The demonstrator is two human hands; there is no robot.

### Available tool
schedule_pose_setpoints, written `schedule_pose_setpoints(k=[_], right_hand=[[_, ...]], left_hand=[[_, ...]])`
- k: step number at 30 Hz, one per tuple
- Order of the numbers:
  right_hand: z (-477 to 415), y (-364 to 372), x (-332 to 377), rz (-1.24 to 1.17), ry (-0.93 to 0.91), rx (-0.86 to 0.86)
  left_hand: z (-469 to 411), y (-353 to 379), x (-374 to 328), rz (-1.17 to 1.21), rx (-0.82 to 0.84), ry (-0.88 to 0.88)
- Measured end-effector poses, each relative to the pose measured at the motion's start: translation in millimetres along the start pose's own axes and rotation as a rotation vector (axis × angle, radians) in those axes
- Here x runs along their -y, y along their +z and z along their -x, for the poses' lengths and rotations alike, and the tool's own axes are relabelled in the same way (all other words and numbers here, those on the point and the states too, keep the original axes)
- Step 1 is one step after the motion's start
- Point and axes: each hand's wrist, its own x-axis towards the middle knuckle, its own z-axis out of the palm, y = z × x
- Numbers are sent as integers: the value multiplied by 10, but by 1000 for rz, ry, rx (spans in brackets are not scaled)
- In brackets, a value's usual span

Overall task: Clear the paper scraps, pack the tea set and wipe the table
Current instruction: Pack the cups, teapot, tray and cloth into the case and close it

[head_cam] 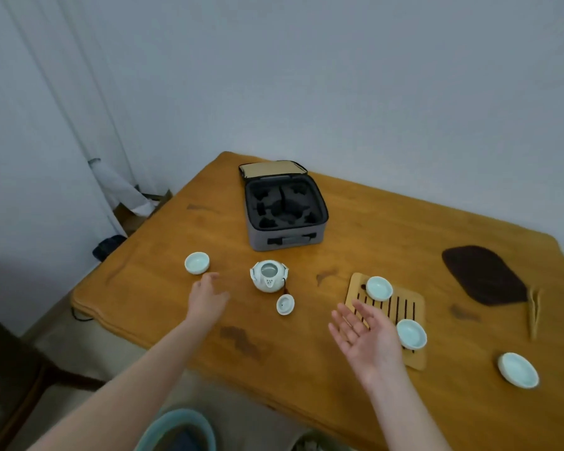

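Observation:
On the wooden table (339, 369) stands a white teapot (269, 275) without its lid; the lid (285, 304) lies just in front of it. One pale cup (196, 263) sits at the left. Two cups (378, 288) (411, 334) rest on a slatted bamboo tray (411, 307), and another cup (518, 370) stands at the right. An open grey carry case (284, 206) with dark foam cut-outs lies behind the teapot. My left hand (206, 296) hovers empty between the left cup and the teapot. My right hand (365, 333) is palm up with spread fingers, beside the tray.
A dark brown cloth (484, 275) lies at the far right with bamboo tongs (534, 312) beside it. A teal bin (176, 431) stands on the floor below the table's near edge. A curtain and clutter fill the left corner by the wall.

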Motion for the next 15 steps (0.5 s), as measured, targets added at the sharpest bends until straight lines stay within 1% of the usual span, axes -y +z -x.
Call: schedule_pose_setpoints(k=[4, 7, 9, 13, 15], right_hand=[[-165, -66, 26, -11, -2, -72], [-305, -2, 37, -32, -15, -145], [-401, 86, 21, -59, -19, -187], [-592, 297, -88, -98, -15, -249], [-684, 394, -146, -110, -18, -282]], left_hand=[[-560, -247, 238, -469, 8, 76], [-878, -363, 380, -723, 20, 162], [-1087, -414, 480, -786, 61, 207], [-1420, -469, 614, -802, 158, 348], [-1504, -463, 666, -832, 160, 431]])
